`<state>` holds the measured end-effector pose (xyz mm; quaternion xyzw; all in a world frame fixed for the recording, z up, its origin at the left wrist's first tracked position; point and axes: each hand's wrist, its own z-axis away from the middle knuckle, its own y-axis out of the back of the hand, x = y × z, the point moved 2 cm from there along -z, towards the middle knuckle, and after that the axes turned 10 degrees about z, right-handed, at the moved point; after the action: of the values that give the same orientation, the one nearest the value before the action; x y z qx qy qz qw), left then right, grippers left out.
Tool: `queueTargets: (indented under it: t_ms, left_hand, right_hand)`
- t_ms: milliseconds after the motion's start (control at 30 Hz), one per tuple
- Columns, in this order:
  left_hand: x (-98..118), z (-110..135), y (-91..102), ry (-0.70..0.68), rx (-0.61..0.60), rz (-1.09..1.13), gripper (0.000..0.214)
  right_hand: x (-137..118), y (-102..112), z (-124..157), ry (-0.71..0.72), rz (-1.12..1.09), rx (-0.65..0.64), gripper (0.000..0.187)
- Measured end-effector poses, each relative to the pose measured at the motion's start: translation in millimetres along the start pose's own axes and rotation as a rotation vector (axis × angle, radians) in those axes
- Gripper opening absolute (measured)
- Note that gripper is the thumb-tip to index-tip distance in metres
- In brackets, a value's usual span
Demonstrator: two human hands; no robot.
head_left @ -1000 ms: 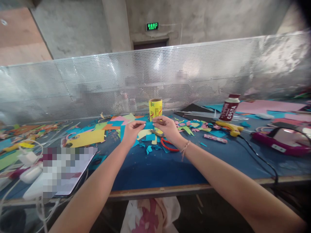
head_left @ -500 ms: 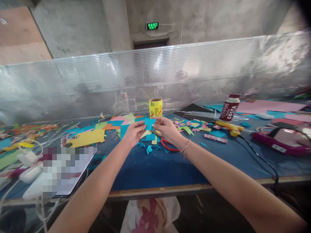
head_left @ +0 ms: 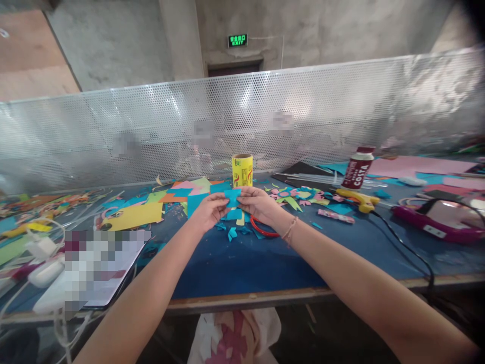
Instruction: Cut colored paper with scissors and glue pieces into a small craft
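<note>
Head view: small blue paper piece (head_left: 232, 196) held up, work on it looking part done

Fingers of both hands are closed on the piece: the left hand (head_left: 212, 210) pinches its left edge, the right hand (head_left: 259, 203) its right edge. It sits directly between the two sets of fingertips, above the table (head_left: 235, 273).

As for progress, the piece is already a separate small shape, apart from the larger blue sheet (head_left: 194, 201) just left of the left fingers. Whether it carries a crease or fold is too small to tell. Since it is not yet set down, its handling seems unfinished.

Right of the right fingers lies a cluster of cut pieces (head_left: 297, 195) in pink, green and blue, and blue scraps (head_left: 232, 233) lie nearer than the fingers; both suggest that much cutting is done. Well left of the left fingers, a yellow sheet (head_left: 134, 216) lies flat, apparently material left over.

Just below the right fingers, a red handle (head_left: 268, 233), probably of scissors, rests unheld. A yellow glue gun (head_left: 359, 200), farther right, also lies unheld; whether anything is glued cannot be told. Beyond the fingers stands an upright yellow roll (head_left: 242, 170).
</note>
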<state>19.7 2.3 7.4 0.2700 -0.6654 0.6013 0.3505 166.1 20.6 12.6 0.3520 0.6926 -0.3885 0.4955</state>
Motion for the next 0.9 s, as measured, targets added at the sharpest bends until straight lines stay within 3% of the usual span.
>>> queueTargets:
  t_ms: [267,633,900]
  left_hand:
    - [-1.6,1.6,-1.5,0.035,-0.015,0.052,0.018]
    - [-0.1,6.2,-5.0,0.107,-0.168,0.008,0.016]
    - [-0.5,6.8,-3.9,0.165,-0.165,0.009,0.015]
  right_hand:
    - [-0.8,-3.2,2.0,-0.051,-0.042,-0.027,0.025]
    - [3.0,-3.9,0.6,-0.048,0.001,-0.149,0.023]
    - [1.8,-6.2,2.3,-0.052,-0.024,-0.196,0.018]
